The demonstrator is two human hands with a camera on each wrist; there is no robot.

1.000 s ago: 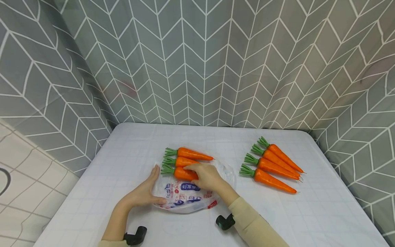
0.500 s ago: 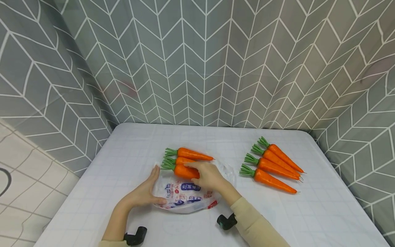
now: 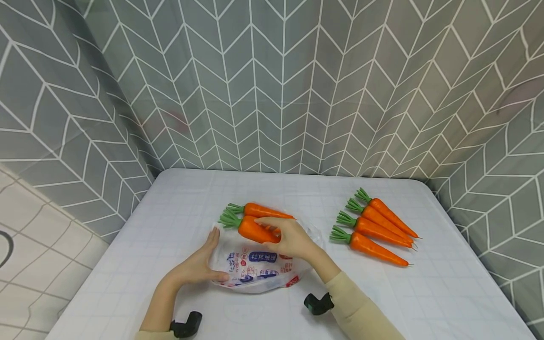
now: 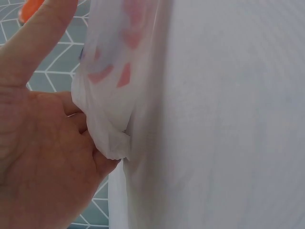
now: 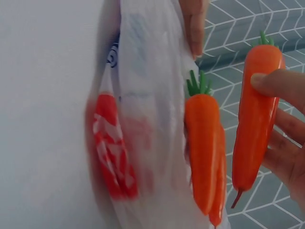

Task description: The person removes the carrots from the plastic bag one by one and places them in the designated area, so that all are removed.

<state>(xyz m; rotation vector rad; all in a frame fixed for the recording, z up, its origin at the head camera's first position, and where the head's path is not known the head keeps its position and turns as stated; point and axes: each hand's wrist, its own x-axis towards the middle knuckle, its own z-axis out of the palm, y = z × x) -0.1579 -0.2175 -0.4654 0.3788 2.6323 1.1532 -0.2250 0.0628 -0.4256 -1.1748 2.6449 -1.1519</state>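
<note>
My right hand [image 3: 291, 238] grips an orange carrot [image 3: 253, 230] with a green top, fingers and thumb around its body. In the right wrist view this carrot [image 5: 257, 119] is held clear above the white plastic bag [image 5: 152, 95], and two carrots [image 5: 202, 148] lie on the bag. From the head, one carrot [image 3: 267, 211] shows behind the held one, which hides the other. My left hand [image 3: 201, 262] rests at the left edge of the printed bag [image 3: 259, 271], fingers extended and thumb on it. In the left wrist view, the bag's edge [image 4: 109, 138] covers some fingertips.
Several more carrots [image 3: 374, 231] lie side by side in a fanned row on the right of the white table [image 3: 178, 203]. A grey curtain [image 3: 272, 94] with white lines stands behind the table and at both sides.
My right hand has raised the nearest carrot off the bag and shifted it slightly back, so it now covers the middle carrot. My left hand has stayed still.
</note>
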